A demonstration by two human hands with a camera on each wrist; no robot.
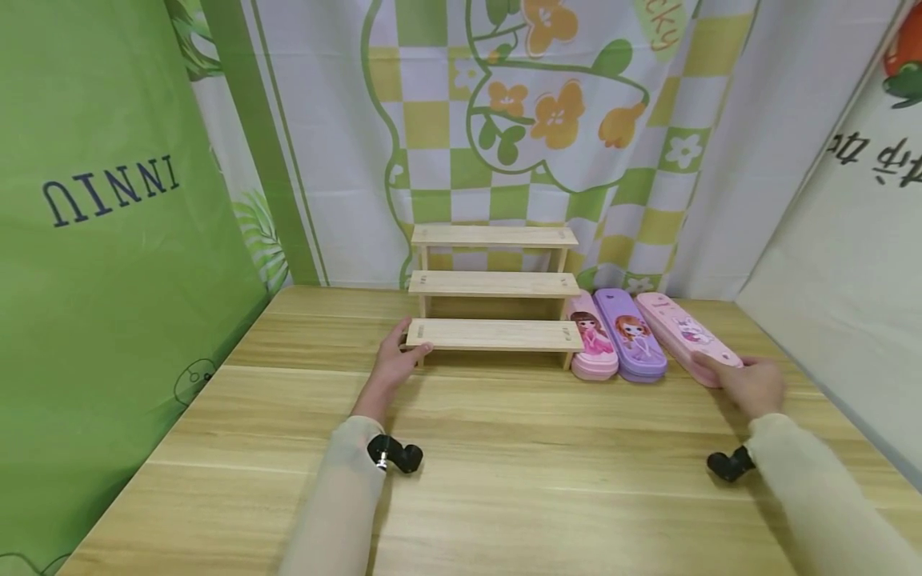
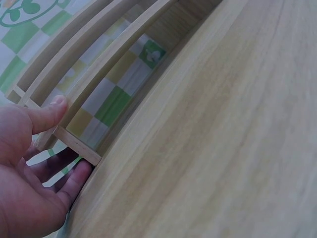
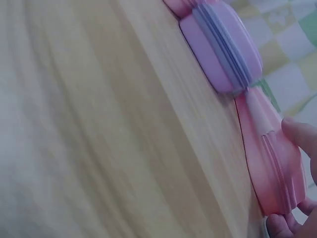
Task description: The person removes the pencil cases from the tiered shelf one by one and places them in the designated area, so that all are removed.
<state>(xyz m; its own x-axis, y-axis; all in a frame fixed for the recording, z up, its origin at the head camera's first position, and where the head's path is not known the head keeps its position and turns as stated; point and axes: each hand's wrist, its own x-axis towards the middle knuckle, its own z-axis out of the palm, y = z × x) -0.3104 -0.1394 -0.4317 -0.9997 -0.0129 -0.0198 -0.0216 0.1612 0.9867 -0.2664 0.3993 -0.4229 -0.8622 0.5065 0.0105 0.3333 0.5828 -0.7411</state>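
A three-tier wooden step shelf (image 1: 497, 334) stands at the back of the table. My left hand (image 1: 394, 362) grips the left end of its lowest tier; in the left wrist view the thumb lies on the board and the fingers (image 2: 74, 183) are by the leg. At the right, my right hand (image 1: 756, 386) holds the near end of a pink pencil case (image 1: 687, 332) with a rabbit picture, which lies slanted on the table. Beside it lie a purple pencil case (image 1: 632, 340) and another pink pencil case (image 1: 592, 344), each with a girl printed on the lid.
The wooden table (image 1: 519, 464) reaches back to a checked, flowered curtain (image 1: 425, 120). A green cloth (image 1: 108, 280) hangs at the left, a white one (image 1: 850, 264) at the right. The left pink case touches or nearly touches the shelf's right side.
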